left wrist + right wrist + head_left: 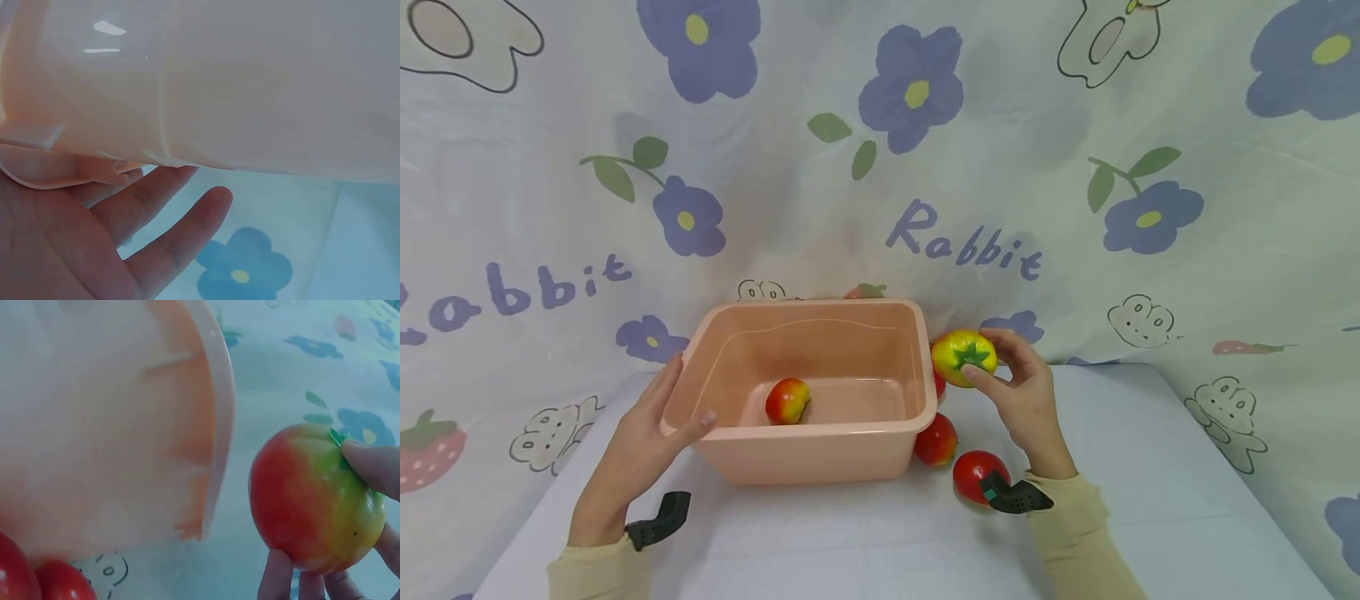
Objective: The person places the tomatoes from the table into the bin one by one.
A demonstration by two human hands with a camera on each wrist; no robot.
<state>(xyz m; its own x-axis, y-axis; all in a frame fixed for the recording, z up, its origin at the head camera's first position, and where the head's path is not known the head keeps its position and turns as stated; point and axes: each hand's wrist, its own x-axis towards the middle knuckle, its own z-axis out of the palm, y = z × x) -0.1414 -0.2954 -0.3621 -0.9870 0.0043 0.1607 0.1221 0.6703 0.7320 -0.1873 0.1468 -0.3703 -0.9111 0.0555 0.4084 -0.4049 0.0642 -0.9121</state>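
At six o'clock, nearest of all, lies the white tabletop. Two beige fabric sleeves reach in, each with a black curved plastic device at the wrist (hours here are read from the bin's middle, twelve pointing away from the person). The first glossy red round fruit sits at four o'clock, partly behind the right device. The left hand, between eight and nine, has its thumb on the near rim of the pinkish-orange rectangular plastic bin; its fingers lie spread and fairly straight along the outside. A second red fruit, orange-tinged, stands just beside the bin before four. Inside, towards seven, rests a red-and-yellow rounded fruit. The right hand pinches a yellow-and-red tomato-shaped fruit with a green calyx, outside the rim before three; another red one shows behind it. Farthest, at twelve, hangs a white flower-printed cloth.
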